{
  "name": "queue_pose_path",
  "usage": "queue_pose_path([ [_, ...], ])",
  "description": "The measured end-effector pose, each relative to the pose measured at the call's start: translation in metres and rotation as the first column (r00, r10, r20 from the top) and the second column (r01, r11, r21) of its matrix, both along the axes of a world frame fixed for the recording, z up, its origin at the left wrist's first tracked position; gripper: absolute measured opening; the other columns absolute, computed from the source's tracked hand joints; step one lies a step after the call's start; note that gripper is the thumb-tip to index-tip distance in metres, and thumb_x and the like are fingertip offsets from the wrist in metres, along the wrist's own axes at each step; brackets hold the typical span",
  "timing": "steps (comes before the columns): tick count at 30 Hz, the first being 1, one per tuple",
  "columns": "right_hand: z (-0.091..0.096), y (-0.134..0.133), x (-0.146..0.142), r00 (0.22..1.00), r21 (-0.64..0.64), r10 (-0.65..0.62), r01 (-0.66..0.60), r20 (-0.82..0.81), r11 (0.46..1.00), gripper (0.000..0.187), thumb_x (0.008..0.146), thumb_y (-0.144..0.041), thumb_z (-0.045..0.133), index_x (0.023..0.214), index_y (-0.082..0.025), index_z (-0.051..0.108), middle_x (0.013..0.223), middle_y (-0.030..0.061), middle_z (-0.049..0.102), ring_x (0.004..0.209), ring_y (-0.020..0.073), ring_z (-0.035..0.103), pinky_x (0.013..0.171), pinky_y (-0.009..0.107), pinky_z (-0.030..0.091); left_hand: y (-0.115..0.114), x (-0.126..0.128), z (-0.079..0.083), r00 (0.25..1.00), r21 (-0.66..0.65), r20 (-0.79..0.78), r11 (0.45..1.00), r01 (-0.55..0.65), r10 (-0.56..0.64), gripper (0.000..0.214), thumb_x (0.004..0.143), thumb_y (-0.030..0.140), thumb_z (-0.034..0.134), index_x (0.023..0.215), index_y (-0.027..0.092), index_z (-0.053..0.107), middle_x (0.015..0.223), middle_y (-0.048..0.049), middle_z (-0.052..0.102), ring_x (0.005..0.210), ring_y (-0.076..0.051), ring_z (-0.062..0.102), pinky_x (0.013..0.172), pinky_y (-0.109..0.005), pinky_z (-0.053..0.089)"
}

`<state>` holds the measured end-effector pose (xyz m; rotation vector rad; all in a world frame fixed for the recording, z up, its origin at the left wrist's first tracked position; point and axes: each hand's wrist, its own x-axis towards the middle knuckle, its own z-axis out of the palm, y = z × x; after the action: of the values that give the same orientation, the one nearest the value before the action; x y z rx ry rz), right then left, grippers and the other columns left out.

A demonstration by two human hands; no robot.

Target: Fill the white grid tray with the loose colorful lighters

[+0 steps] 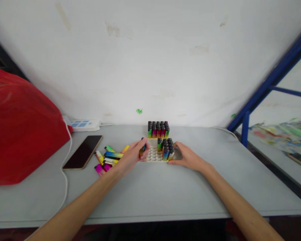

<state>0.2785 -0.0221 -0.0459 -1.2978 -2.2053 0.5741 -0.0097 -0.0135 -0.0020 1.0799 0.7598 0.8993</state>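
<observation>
On the grey table (pixel 150 194), rainbow-coloured, black-topped lighters (pixel 166 154) stand in a white tray (pixel 153 157); left hand (pixel 133 153) pinches another upright; right hand (pixel 190 158) spread around its right end.

Bright, even light here, diffuse across the white wall (pixel 150 67) and the grey desktop (pixel 165 190), shadows faint and soft-edged! Below the desk's front edge, the strip of floor space (pixel 153 232) drops to near black. A dull sheen catches the red bag (pixel 22 134). And look at that wide lens, stretching the blue frame (pixel 271 77) toward the corner! Fine detail on the lighters (pixel 158 130) is soft; the multicoloured heap (pixel 278 135) at right smears into blurry blotches.
</observation>
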Motion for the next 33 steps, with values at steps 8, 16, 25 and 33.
queue_pose_path([
  [8,0.002,-0.001,-0.001,1.000,-0.015,-0.004,0.004,-0.007,1.000,0.056,0.081,-0.055,0.090,0.113,-0.021,0.060,0.116,0.0111,0.070,0.104,0.0294,0.065,0.095,0.044,0.054,0.000,-0.001,-0.007,0.927,0.238,-0.306,0.960,-0.148,0.219,0.049,0.078,0.062,0.066,0.059,0.025,0.040,0.051,0.0096,0.029,0.045,-0.008,0.024,0.045,-0.024,0.018],
  [16,0.001,-0.001,-0.001,1.000,-0.007,-0.003,0.003,-0.004,1.000,0.056,0.081,-0.056,0.089,0.113,-0.021,0.060,0.116,0.0111,0.070,0.103,0.0295,0.065,0.094,0.044,0.054,-0.003,-0.001,-0.007,0.894,0.363,-0.360,0.923,-0.130,0.268,0.043,0.082,0.058,0.059,0.061,0.025,0.041,0.055,0.0075,0.033,0.051,-0.011,0.031,0.048,-0.024,0.023],
  [25,0.001,0.000,-0.001,1.000,0.001,0.002,-0.002,-0.001,1.000,0.059,0.080,-0.058,0.090,0.114,-0.021,0.059,0.117,0.0110,0.069,0.104,0.0293,0.065,0.094,0.043,0.053,-0.001,-0.002,-0.014,0.912,0.304,-0.371,0.951,-0.056,0.173,0.042,0.092,0.066,0.063,0.097,0.026,0.051,0.059,0.0118,0.041,0.044,-0.010,0.036,0.043,-0.021,0.026],
  [33,0.001,0.001,-0.001,1.000,0.010,0.014,-0.014,0.004,1.000,0.058,0.080,-0.058,0.091,0.111,-0.021,0.059,0.115,0.0104,0.069,0.102,0.0285,0.064,0.092,0.042,0.053,-0.005,0.002,-0.013,0.942,0.234,-0.325,0.972,-0.006,0.084,0.028,0.096,0.051,0.058,0.100,0.030,0.040,0.062,0.0148,0.043,0.038,-0.009,0.035,0.040,-0.020,0.030],
])
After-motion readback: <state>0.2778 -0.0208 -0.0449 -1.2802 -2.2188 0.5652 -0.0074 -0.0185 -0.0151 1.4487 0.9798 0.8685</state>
